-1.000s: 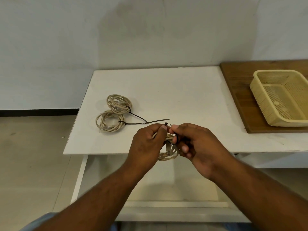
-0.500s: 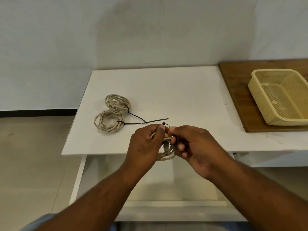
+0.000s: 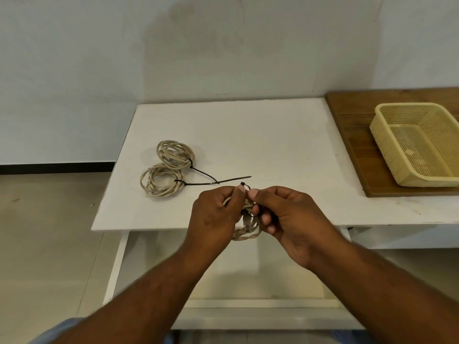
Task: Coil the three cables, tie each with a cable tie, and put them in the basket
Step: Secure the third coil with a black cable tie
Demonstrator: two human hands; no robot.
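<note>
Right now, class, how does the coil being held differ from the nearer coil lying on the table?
The held coil hangs between left grip and right grip; the table coil lies flat, untouched. The table coil's tie trails a long tail; the held coil's tie shows none. Both are beige.

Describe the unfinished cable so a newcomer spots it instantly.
On the white table, a rear coil and a front coil lie left of centre, each cinched by a black tie. The third coil is at the table's front edge, gripped by the left hand and right hand. It alone is off the tabletop.
</note>
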